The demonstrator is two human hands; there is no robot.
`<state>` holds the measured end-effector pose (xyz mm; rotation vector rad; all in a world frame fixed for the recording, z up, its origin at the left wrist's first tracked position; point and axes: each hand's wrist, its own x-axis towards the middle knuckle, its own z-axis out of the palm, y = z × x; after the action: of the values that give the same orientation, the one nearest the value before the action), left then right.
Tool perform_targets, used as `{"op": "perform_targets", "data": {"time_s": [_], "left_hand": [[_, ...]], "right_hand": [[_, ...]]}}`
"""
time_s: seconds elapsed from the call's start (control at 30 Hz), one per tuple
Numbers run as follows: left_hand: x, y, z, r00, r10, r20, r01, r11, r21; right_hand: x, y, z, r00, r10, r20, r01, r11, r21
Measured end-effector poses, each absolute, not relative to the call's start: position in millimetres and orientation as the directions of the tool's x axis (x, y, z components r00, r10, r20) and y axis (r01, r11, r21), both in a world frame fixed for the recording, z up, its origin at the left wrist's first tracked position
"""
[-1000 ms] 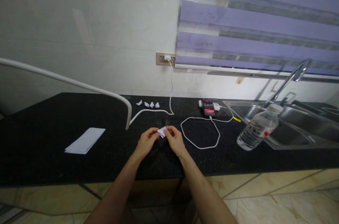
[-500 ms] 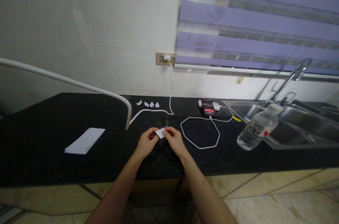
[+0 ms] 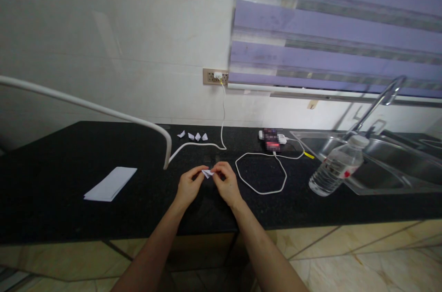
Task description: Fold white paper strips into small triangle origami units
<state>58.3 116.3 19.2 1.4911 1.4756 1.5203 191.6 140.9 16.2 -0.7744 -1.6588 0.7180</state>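
Observation:
A small folded piece of white paper [image 3: 207, 173] is held between my two hands, above the black counter. My left hand [image 3: 189, 186] pinches its left corner with thumb and fingers. At the right end, my right hand [image 3: 226, 183] grips the paper the same way, its fingertips partly covering it. Several small folded paper pieces [image 3: 198, 137] lie in a row farther back, near the wall. To the left rests a stack of white paper sheets [image 3: 111, 184].
A white cable [image 3: 262, 193] loops right of my hands to a blurred device [image 3: 271, 140]. A water bottle [image 3: 336, 167] stands beside the steel sink [image 3: 366, 188] with its faucet [image 3: 376, 101]. A thick white bar [image 3: 86, 105] reaches in from the left, ending near the counter [image 3: 51, 209].
The paper between my fingers has gone from a flat square to a narrower, folded, pointed shape. My right hand has tilted and risen slightly; the things on the counter have stayed put.

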Motion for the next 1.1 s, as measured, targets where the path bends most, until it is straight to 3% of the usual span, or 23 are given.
{"op": "perform_targets", "data": {"time_s": [1.1], "left_hand": [[57,122,17,-0.354,0.905,0.235,0.099,-0.214,0.972]], "right_hand": [[192,140,13,-0.229,0.770,0.595,0.198,0.635,-0.746]]}}
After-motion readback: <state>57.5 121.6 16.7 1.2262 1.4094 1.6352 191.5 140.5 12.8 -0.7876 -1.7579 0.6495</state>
